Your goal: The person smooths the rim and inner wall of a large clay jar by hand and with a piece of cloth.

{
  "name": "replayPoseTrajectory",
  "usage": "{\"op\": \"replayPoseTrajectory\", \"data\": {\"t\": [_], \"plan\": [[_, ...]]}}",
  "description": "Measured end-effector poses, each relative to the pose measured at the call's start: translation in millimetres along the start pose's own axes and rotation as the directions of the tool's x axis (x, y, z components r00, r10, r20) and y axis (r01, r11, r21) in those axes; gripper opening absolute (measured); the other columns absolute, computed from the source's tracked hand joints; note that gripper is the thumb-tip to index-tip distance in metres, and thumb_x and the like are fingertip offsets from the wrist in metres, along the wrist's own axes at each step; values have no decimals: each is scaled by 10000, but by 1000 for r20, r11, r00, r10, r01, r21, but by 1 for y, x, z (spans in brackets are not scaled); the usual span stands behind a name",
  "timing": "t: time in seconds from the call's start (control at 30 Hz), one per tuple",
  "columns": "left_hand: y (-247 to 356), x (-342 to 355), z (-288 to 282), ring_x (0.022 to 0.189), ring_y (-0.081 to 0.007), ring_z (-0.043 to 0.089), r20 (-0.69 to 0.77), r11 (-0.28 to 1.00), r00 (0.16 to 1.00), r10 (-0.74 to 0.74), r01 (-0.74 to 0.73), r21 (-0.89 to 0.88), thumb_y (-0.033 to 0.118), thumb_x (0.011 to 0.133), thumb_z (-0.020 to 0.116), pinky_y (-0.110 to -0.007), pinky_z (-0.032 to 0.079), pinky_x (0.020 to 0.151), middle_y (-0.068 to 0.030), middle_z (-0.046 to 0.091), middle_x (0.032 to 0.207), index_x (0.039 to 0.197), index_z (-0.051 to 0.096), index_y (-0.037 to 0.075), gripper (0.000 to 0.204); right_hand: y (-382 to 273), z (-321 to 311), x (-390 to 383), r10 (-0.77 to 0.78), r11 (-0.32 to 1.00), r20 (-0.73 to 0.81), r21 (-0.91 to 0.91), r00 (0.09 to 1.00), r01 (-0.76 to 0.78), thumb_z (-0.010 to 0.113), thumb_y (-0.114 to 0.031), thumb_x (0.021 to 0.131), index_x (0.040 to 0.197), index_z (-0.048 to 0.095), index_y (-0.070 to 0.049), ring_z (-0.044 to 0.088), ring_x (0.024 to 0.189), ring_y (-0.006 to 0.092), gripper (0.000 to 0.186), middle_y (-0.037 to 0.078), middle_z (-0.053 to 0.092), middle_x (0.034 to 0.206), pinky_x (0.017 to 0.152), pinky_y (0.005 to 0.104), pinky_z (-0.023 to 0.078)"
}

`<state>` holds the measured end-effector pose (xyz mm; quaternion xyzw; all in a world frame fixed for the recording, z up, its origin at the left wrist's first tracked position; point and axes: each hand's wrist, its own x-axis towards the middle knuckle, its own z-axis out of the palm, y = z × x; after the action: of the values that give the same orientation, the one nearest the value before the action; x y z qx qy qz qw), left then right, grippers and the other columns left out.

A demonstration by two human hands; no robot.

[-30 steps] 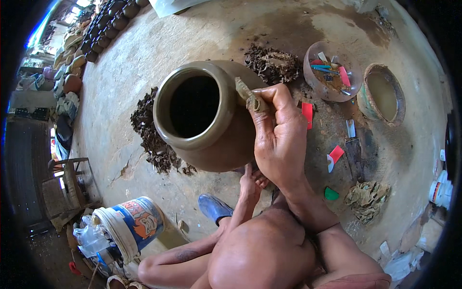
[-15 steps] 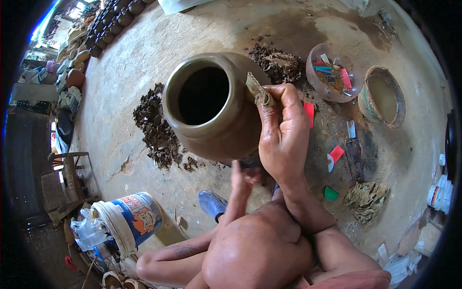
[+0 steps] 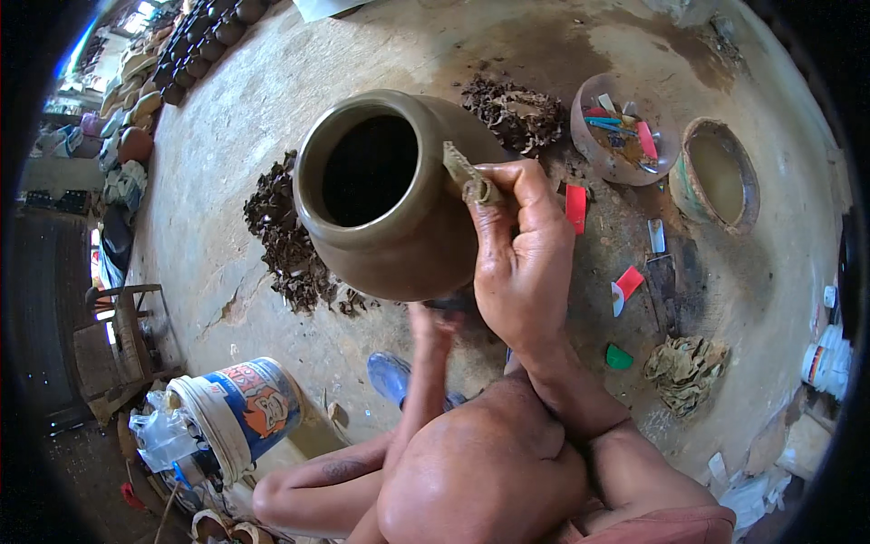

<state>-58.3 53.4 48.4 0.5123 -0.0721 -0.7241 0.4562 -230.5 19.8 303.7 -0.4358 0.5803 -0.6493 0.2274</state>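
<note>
A wet grey-brown clay pot [image 3: 399, 263] with a wide round mouth and smooth thick rim stands before me, its mouth tipped toward me. Between thumb and fingers my right hand [image 3: 530, 258] pinches a folded, clay-coated strip of cloth [image 3: 468, 172]. That strip lies against the pot's neck, on the right side just below the rim. My left hand [image 3: 433, 328] is low at the near side of the pot's base. Its fingers are blurred and partly behind the pot, so their hold is unclear.
Dark clay scraps [image 3: 281, 240] lie left of the pot, with another heap [image 3: 517, 118] behind it. At right stand a plastic bowl of small tools [image 3: 580, 136], a basin of murky water [image 3: 752, 195] and a crumpled cloth [image 3: 686, 374]. A bucket [image 3: 222, 412] lies tipped at lower left.
My left hand has shifted slightly left along the pot's base. My right hand still holds the cloth strip at the neck. The whole view has shifted a little.
</note>
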Motion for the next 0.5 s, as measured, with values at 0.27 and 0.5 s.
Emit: {"op": "replayPoseTrajectory", "data": {"t": [0.27, 0.5], "plan": [[-47, -13, 17, 1044, -308, 700, -212, 984, 970, -118, 142, 103, 532, 1000, 598, -420, 626, 799, -179, 663, 1240, 1439, 483, 19, 685, -1, 7, -7, 55, 998, 35, 16, 998, -56, 593, -7, 1016, 1085, 625, 15, 591, 886, 104, 79, 73, 657, 938, 818, 272, 503], [39, 17, -2, 1000, -295, 697, 3, 1000, 1000, 29, -29, 5, 555, 998, 587, -411, 623, 774, -174, 664, 1206, 1438, 479, 19, 702, 5, -3, -4, 14, 1000, -10, 21, 1000, -14, 612, -35, 1022, 1088, 635, 7, 584, 871, 88, 82, 48, 663, 926, 805, 261, 500]]}}
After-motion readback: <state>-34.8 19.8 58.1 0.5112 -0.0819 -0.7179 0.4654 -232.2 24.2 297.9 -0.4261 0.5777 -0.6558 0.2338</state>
